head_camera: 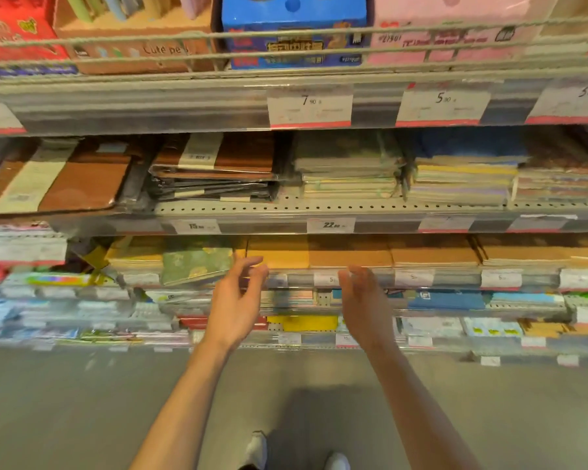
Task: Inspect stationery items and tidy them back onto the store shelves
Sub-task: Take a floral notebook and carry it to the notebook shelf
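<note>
Two hands reached toward the shelves, both empty with fingers loosely spread: the left hand (235, 300) and the right hand (364, 303), palms facing each other. Just beyond their fingertips lay a row of tan notebooks (350, 254), and beside the left hand's fingers a green patterned notebook (197, 264) sat tilted. Lower shelves behind the hands were blurred, their goods unreadable. Higher up, a blue box (294, 32) was cut off by the frame.

Brown notebooks (350, 254) lie flat in stacks along a shelf (353, 206)-lined rack; a green patterned notebook (197, 264) sits tilted at their left end, overhanging the edge.
</note>
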`<action>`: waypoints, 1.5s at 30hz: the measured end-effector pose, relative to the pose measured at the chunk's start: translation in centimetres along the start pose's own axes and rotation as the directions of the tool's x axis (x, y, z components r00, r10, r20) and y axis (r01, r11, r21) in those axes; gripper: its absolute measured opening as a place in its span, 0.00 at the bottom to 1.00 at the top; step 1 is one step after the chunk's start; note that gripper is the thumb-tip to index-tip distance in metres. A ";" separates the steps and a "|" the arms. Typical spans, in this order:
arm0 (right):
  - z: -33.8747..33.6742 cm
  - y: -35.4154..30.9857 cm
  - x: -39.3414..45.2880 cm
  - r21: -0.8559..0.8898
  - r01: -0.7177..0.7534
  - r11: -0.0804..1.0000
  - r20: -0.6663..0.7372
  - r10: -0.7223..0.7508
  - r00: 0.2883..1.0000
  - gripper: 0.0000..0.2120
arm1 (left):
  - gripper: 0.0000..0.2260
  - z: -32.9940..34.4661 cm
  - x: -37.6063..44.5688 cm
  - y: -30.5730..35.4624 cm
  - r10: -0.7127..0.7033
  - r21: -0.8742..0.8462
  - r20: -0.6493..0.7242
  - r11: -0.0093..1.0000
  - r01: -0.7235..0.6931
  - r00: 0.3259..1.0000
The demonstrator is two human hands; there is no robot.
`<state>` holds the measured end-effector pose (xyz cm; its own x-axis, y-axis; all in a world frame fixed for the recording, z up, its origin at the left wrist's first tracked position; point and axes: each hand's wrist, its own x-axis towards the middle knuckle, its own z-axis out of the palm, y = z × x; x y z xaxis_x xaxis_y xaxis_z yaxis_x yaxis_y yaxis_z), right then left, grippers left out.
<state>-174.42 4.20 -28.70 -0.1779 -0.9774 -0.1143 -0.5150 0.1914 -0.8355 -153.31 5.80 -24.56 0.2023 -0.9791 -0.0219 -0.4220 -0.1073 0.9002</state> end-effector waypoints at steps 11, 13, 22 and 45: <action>8.0 -4.1 0.5 0.000 -0.011 1.000 -0.028 0.011 1.000 0.13 | 0.09 -9.2 3.7 -6.4 -0.139 -0.171 -0.075 0.977 0.124 0.987; 9.9 -5.8 1.0 -0.007 0.017 1.000 -0.013 -0.018 1.000 0.16 | 0.08 -11.4 5.1 -7.7 -0.161 -0.154 -0.093 0.977 0.146 0.983; 18.4 -10.8 5.2 -0.042 -0.065 0.997 0.109 0.069 0.992 0.13 | 0.17 -15.8 13.0 -14.5 -0.263 0.138 -0.124 0.950 0.279 0.957; 18.9 -9.6 4.7 -0.129 -0.157 0.979 0.247 0.185 0.951 0.17 | 0.10 -13.8 12.8 -14.4 -0.415 -0.030 0.068 0.908 0.417 0.907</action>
<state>-154.51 -3.92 -31.36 -0.0579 -0.9164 -0.3962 -0.5842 0.3529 -0.7309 -132.42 -2.79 -31.75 0.2986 -0.8557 -0.4226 -0.2725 -0.5008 0.8215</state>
